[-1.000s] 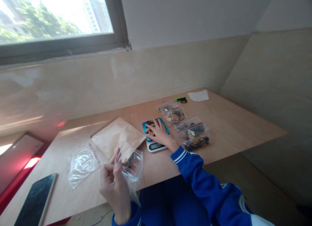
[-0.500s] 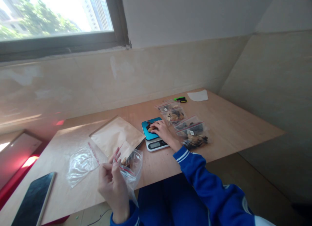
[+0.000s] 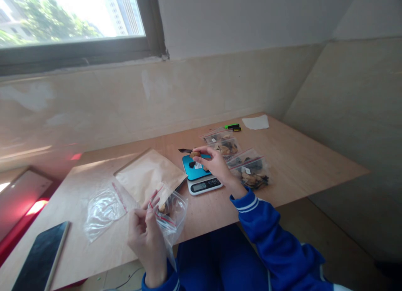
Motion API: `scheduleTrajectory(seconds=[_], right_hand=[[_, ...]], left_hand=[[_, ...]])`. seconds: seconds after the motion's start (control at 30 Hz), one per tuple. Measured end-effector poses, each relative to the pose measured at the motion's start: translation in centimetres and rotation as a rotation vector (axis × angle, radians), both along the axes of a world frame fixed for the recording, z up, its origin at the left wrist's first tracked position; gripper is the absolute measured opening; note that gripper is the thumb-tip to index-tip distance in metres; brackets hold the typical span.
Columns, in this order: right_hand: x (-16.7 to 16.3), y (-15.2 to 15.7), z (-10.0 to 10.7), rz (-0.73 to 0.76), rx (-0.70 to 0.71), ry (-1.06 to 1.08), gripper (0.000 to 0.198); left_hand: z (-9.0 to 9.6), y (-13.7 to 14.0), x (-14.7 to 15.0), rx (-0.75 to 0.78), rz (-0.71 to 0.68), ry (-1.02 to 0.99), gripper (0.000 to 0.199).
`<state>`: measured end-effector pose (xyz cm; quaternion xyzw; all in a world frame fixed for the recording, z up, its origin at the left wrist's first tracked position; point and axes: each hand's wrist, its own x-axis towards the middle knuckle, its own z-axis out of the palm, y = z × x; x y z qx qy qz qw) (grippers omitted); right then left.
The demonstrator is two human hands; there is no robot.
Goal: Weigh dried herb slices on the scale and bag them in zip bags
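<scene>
My right hand (image 3: pixel 215 163) pinches some dried brown pieces (image 3: pixel 194 154), one of them long and dark, just above a kitchen scale (image 3: pixel 205 185). On the scale's blue plate (image 3: pixel 187 162) lie a dark scrap (image 3: pixel 191 164) and a white label. The digits on its display are too small to read. At the table's near edge, my left hand (image 3: pixel 146 232) is closed on the red-striped edge of a clear zip bag (image 3: pixel 177 217). A few brown and dark pieces show inside that bag.
Filled zip bags (image 3: pixel 251 173) lie right of the scale, with more bags (image 3: pixel 224 145) behind. A brown paper envelope (image 3: pixel 147 169), an empty zip bag (image 3: pixel 103 211) and a phone (image 3: pixel 42 255) are on the left. Markers (image 3: pixel 232 127) and white paper (image 3: pixel 256 122) lie at the back.
My right hand has lifted off the scale plate with dried pieces between its fingers. More of the blue plate and display now shows. My left hand stays on the bag, which has shifted slightly.
</scene>
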<state>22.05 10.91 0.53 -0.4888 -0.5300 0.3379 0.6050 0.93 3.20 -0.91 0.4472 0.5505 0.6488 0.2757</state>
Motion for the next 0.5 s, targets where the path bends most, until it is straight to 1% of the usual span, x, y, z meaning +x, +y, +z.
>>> scheduleTrajectory(seconds=[0.07, 0.13, 0.2, 0.23, 0.3, 0.33, 0.43, 0.5], right_hand=[[-0.7, -1.1, 1.2, 0.123, -0.064, 0.132, 0.037], [-1.4, -2.2, 2.2, 0.292, -0.135, 0.182, 0.039], [-2.0, -3.2, 2.6, 0.451, -0.206, 0.125, 0.037], [-2.3, -3.6, 2.6, 0.507, -0.235, 0.070, 0.034], [-2.9, -4.1, 2.4, 0.568, -0.268, -0.058, 0.028], [-3.2, -4.2, 2.3, 0.570, -0.271, -0.124, 0.025], [-3.7, -4.5, 2.2, 0.556, -0.243, -0.311, 0.020], [-4.0, -4.7, 2.7, 0.586, -0.206, -0.396, 0.019]], left_hand=[[0.0, 0.0, 0.1, 0.013, -0.015, -0.013, 0.028], [0.1, 0.0, 0.2, 0.020, -0.021, -0.031, 0.028], [0.2, 0.0, 0.2, 0.005, -0.008, -0.031, 0.029], [0.3, 0.0, 0.3, -0.008, 0.001, -0.028, 0.029], [0.3, 0.0, 0.3, -0.022, 0.007, -0.027, 0.029], [0.3, 0.0, 0.2, -0.020, 0.006, -0.024, 0.029], [0.2, 0.0, 0.2, -0.007, -0.006, -0.012, 0.028], [0.2, -0.1, 0.1, -0.003, -0.015, -0.009, 0.029]])
